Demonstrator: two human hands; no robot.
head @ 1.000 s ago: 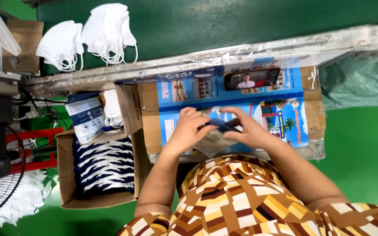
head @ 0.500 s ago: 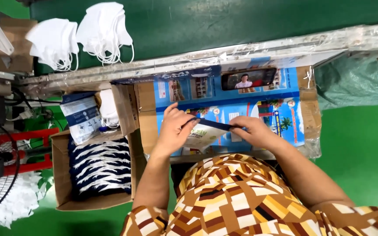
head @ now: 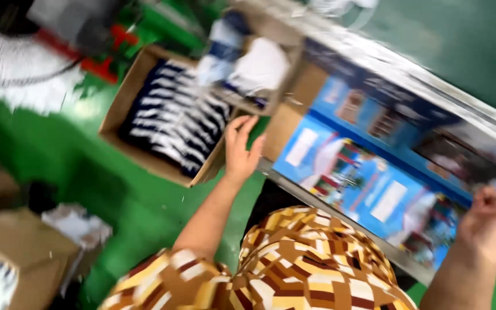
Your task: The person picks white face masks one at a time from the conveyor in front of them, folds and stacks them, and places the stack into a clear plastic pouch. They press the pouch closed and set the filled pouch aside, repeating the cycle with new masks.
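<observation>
The open brown cardboard box [head: 165,123], packed with soft dark blue and white striped folded pieces, sits on the green floor just left of the worktop [head: 368,172], and the left hand [head: 241,150] hovers at its near corner, fingers spread and holding nothing. This looks like the reaching step, calling for a dip into the rows. The right hand [head: 492,221], over the worktop's glossy blue printed sheet, pinches something small and blurred.

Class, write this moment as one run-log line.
left hand: open, by cardboard box of dark packets | right hand: closed, contents unclear | view: blurred
</observation>
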